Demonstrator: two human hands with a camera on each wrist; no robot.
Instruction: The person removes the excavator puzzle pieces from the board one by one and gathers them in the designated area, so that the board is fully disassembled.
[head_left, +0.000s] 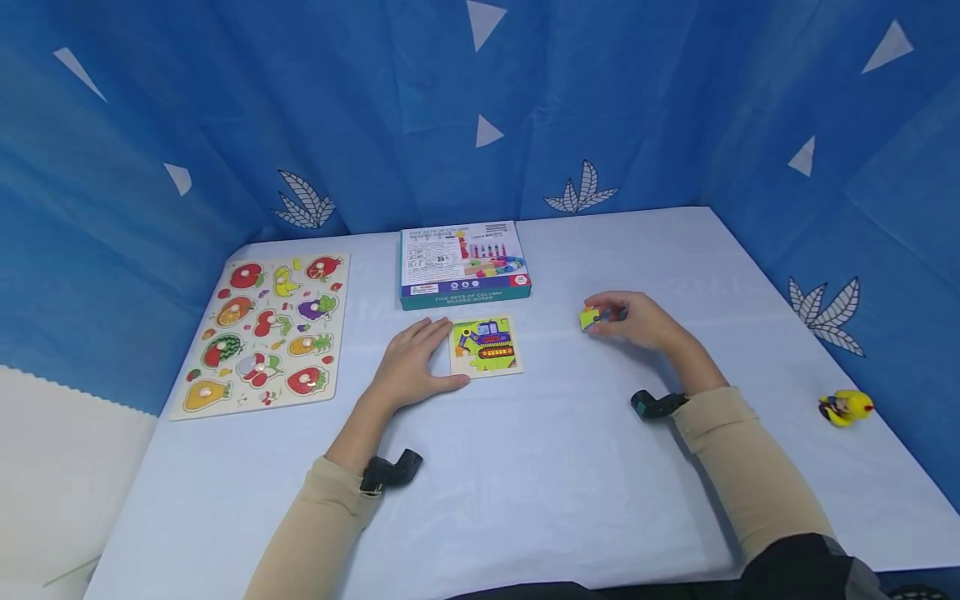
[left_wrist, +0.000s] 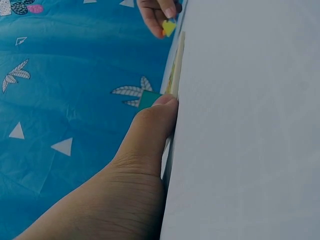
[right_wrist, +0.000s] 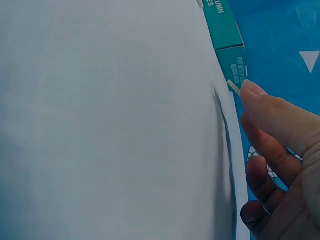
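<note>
My left hand (head_left: 411, 365), fingers extended, rests against the left edge of the excavator puzzle (head_left: 489, 343) — apparently to steady it on the table (head_left: 540, 475) — while my right hand (head_left: 637, 318) pinches a yellow-green piece (head_left: 589, 318) well to the right.

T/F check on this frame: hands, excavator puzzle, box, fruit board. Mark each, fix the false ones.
1. The right hand pinches a small piece. True.
2. The left hand touches the excavator puzzle. True.
3. The small piece sits in the excavator puzzle. False: it is in the right hand.
4. In the head view, the box lies right of the fruit board. True.
5. The fruit board is nearer the right hand than the left. False: it is nearer the left.
</note>
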